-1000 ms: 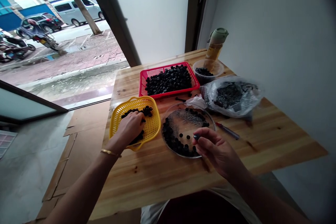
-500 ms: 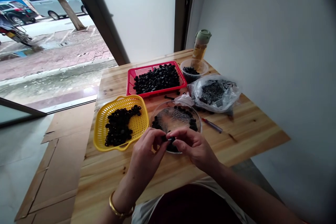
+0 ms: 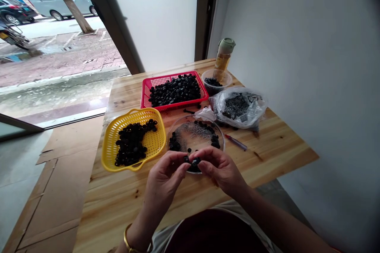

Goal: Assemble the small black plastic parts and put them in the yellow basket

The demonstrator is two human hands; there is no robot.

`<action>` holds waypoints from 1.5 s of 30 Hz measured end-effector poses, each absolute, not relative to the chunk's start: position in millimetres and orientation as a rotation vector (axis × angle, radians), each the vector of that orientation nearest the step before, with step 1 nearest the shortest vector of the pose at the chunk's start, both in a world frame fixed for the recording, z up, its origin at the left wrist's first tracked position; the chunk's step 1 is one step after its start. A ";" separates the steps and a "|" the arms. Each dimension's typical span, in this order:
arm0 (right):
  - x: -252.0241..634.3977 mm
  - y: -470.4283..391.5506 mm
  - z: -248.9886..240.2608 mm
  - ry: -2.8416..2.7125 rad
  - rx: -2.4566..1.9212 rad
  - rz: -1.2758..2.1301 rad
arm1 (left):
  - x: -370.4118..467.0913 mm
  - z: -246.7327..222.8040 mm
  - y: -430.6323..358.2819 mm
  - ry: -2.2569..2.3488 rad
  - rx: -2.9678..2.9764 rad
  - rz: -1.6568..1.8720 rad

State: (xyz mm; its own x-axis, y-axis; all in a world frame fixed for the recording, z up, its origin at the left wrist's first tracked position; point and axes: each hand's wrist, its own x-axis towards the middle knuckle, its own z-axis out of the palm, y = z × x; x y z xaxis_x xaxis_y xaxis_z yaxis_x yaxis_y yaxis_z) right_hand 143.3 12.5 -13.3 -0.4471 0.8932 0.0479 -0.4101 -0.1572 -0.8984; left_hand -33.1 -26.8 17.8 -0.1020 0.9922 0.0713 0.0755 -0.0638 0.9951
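Observation:
Between thumb and fingers, my left hand [image 3: 166, 172] pinches a small black part [image 3: 186, 159]. My right hand [image 3: 221, 168] pinches another small black part [image 3: 196, 161] with a shiny spot on it, close beside the first. Both hands are over the near rim of a clear round dish [image 3: 168, 130]. In that dish lie thin silvery pins [image 3: 196, 128] and small black pieces [image 3: 174, 142]. Left of my hands stands a yellow basket [image 3: 157, 142] holding black ring-like parts [image 3: 130, 144]. My fingers partly hide what they hold.
A red basket [image 3: 145, 91] of black pieces sits at the back, beside a clear tub [image 3: 230, 80] and a bottle [image 3: 224, 55]. An open plastic bag [image 3: 255, 114] of dark parts and a pen-like tool [image 3: 236, 142] lie on the wooden table [image 3: 285, 142], right of the dish.
The two black parts are now a little apart, and the thin metal piece seen between my fingers before no longer shows clearly. The whole view has shifted slightly.

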 end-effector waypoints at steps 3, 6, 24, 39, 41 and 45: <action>144.6 11.9 -14.6 -1.167 -0.652 1.755 | -34.0 19.1 -29.5 1.303 1.309 1.328; 146.1 11.8 -15.9 -1.187 -0.679 1.718 | -32.4 19.8 -33.2 1.320 1.362 1.394; 147.3 10.8 5.9 -1.773 -0.790 0.946 | -26.0 2.8 -43.7 1.224 1.127 1.428; 143.5 10.6 5.2 -1.800 -0.842 0.959 | -27.4 0.4 -43.2 1.257 1.191 1.442; 143.5 10.2 5.8 -1.790 -0.867 0.980 | -27.2 1.4 -42.8 1.242 1.138 1.440; 143.7 9.2 6.7 -1.766 -0.903 1.030 | -27.1 2.2 -43.0 1.231 1.098 1.444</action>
State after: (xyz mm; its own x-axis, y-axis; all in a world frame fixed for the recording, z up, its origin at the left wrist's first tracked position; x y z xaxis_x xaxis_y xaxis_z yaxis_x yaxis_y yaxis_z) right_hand 143.7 9.2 6.7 -0.3525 0.8788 0.3216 0.1530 0.3932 -0.9066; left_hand -27.1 -43.0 2.2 -0.1858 0.9804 0.0655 -0.0905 -0.0835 0.9924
